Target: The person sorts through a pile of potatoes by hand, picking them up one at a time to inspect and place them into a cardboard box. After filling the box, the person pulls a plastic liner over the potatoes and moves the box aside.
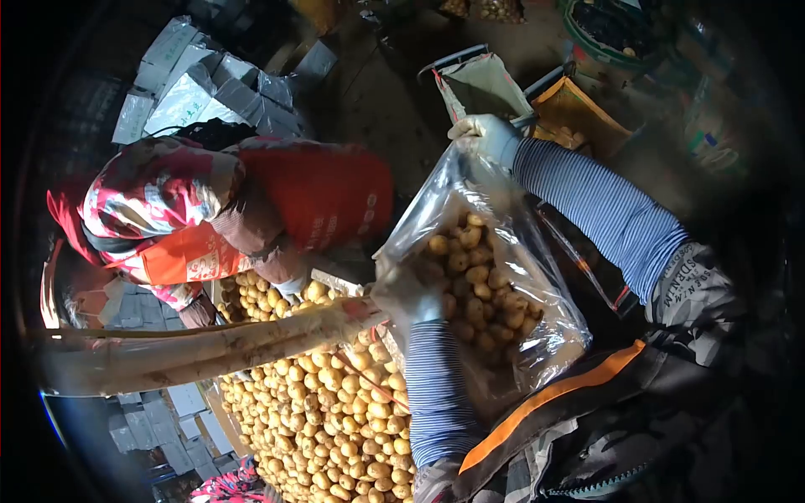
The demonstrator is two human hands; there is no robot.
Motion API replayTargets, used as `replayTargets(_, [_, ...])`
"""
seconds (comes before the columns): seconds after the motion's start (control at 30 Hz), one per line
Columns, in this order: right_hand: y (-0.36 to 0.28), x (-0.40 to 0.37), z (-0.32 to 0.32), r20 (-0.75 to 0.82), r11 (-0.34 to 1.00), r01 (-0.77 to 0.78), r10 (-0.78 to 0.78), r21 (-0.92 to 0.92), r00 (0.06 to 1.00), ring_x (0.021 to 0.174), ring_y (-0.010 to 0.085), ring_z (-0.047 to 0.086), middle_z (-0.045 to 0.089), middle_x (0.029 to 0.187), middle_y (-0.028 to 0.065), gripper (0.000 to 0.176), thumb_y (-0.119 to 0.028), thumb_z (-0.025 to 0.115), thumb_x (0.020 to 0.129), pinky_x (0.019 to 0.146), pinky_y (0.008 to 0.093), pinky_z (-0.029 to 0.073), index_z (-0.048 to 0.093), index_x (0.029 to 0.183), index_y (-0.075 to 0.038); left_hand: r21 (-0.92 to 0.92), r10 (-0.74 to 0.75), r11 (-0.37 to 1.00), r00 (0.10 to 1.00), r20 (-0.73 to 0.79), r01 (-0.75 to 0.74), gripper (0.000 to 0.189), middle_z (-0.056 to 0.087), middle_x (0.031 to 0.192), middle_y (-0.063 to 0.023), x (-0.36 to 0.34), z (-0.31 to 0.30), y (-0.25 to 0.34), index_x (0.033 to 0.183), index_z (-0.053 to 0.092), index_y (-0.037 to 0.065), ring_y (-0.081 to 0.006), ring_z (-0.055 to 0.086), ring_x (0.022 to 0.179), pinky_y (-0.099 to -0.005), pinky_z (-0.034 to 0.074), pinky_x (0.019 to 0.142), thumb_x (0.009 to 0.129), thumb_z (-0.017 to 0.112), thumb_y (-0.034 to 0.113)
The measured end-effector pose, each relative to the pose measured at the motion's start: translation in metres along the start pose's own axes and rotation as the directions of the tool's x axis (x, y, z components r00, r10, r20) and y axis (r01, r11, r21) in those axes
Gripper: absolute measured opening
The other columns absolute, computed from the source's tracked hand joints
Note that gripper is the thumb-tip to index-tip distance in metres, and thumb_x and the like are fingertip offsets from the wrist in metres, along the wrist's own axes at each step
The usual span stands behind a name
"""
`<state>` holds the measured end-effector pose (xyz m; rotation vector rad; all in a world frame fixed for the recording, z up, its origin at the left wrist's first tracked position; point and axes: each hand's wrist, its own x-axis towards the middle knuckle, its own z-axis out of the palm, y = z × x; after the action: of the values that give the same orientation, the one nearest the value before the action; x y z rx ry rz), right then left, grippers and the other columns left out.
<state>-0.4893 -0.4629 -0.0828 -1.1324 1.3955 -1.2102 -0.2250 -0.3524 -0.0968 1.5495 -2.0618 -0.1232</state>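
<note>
A clear plastic bag (549, 323) lines an open box and holds many yellow potatoes (482, 277). My right hand (486, 138), in a pale glove, grips the bag's upper edge and pulls the film taut. At the bag's left edge is my left hand (409, 293), also gloved. It is smeared by motion, so its fingers cannot be made out. Striped sleeve covers reach up both my forearms. Directly left of my left hand lies a large heap of loose potatoes (327, 419).
A person in a red apron (323, 197) bends over the potatoes opposite, gloved hands among them. A plastic-wrapped beam (218, 348) crosses the heap. Wrapped white boxes (189, 80) are stacked behind. A pale crate bag (486, 88) and an orange-rimmed crate (574, 117) stand beyond my right hand.
</note>
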Motion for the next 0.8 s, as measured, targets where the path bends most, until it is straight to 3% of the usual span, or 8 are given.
replayTargets(0.17, [0.05,0.021,-0.003,0.038,0.93,-0.063,0.082,-0.361,0.996,0.084,0.0132,0.063,0.068,0.09,0.0073,0.017,0.001,0.061,0.085,0.076,0.0269,0.05,0.064,0.101,0.0,0.264,-0.033,0.957,0.95,-0.311,0.12,0.036,0.061,0.102,-0.0216,0.026,0.019,-0.036,0.113,0.056,0.0,-0.0345,0.06,0.095,-0.0435,0.049,0.078,0.082,0.06,0.018])
replayTargets(0.27, [0.073,0.02,-0.008,-0.005,0.847,-0.177,0.202,-0.501,0.979,0.074,0.0135,0.064,0.068,0.081,0.0055,0.011,-0.007,0.066,0.083,0.068,0.0279,0.05,0.067,0.093,-0.005,0.078,-0.29,0.944,0.918,-0.273,0.321,0.028,0.061,0.101,-0.0202,0.026,0.033,-0.039,0.105,0.061,-0.001,-0.033,0.061,0.095,-0.0409,0.05,0.077,0.083,0.06,0.016])
replayTargets(0.37, [0.127,0.031,-0.009,-0.064,0.926,-0.154,0.14,-0.345,0.988,0.068,0.0137,0.062,0.067,0.077,0.006,0.009,-0.005,0.064,0.084,0.064,0.0286,0.05,0.066,0.092,-0.003,0.463,0.172,0.88,0.979,-0.105,-0.105,0.024,0.062,0.101,-0.0196,0.029,0.038,-0.071,0.1,0.063,-0.001,-0.0328,0.06,0.093,-0.0396,0.05,0.077,0.083,0.062,0.016])
replayTargets(0.47, [0.142,0.045,-0.006,-0.108,0.974,-0.224,0.223,-0.005,0.969,0.065,0.0138,0.061,0.066,0.077,0.0057,0.006,-0.003,0.064,0.084,0.061,0.0279,0.05,0.066,0.088,-0.001,0.024,-0.234,0.969,0.946,-0.223,0.245,0.024,0.062,0.097,-0.02,0.057,0.022,-0.053,0.097,0.064,-0.001,-0.0315,0.061,0.088,-0.0379,0.05,0.075,0.085,0.064,0.02])
replayTargets(0.53, [0.149,0.051,-0.007,-0.07,0.964,-0.262,0.264,0.033,0.962,0.065,0.0139,0.061,0.067,0.078,0.0059,0.006,-0.003,0.065,0.083,0.061,0.0274,0.05,0.067,0.088,-0.001,-0.507,-0.556,0.727,0.83,-0.038,0.463,0.03,0.064,0.104,-0.0186,0.049,0.071,-0.112,0.103,0.063,-0.002,-0.0259,0.061,0.092,-0.035,0.049,0.081,0.089,0.06,0.024])
replayTargets(0.6, [0.164,0.048,0.002,0.017,0.976,-0.109,0.115,-0.19,0.993,0.073,0.0153,0.063,0.067,0.08,0.0054,0.01,-0.008,0.066,0.083,0.07,0.0296,0.05,0.067,0.091,-0.001,-0.722,-0.777,0.307,0.601,0.185,0.62,0.036,0.064,0.11,-0.0164,0.046,0.098,-0.151,0.109,0.063,-0.002,-0.0212,0.061,0.096,-0.0326,0.047,0.086,0.094,0.054,0.029])
replayTargets(0.67, [0.186,0.05,0.004,-0.013,0.975,-0.162,0.162,-0.153,0.987,0.08,0.0168,0.064,0.068,0.082,0.006,0.012,-0.01,0.067,0.082,0.075,0.0301,0.049,0.068,0.091,-0.002,-0.776,-0.604,0.272,0.729,0.323,0.569,0.033,0.062,0.108,-0.0152,0.054,0.082,-0.139,0.113,0.058,-0.001,-0.0236,0.06,0.094,-0.0338,0.049,0.085,0.095,0.051,0.025])
replayTargets(0.8, [0.238,0.061,-0.026,-0.029,0.863,-0.498,0.502,0.082,0.865,0.068,0.0183,0.064,0.067,0.075,0.0111,0.014,-0.012,0.062,0.078,0.063,0.0279,0.051,0.068,0.085,-0.001,-0.677,-0.483,-0.404,0.485,0.729,0.615,0.037,0.066,0.105,-0.0132,0.048,0.109,-0.145,0.106,0.061,-0.002,-0.0206,0.061,0.092,-0.0313,0.048,0.084,0.097,0.042,0.029])
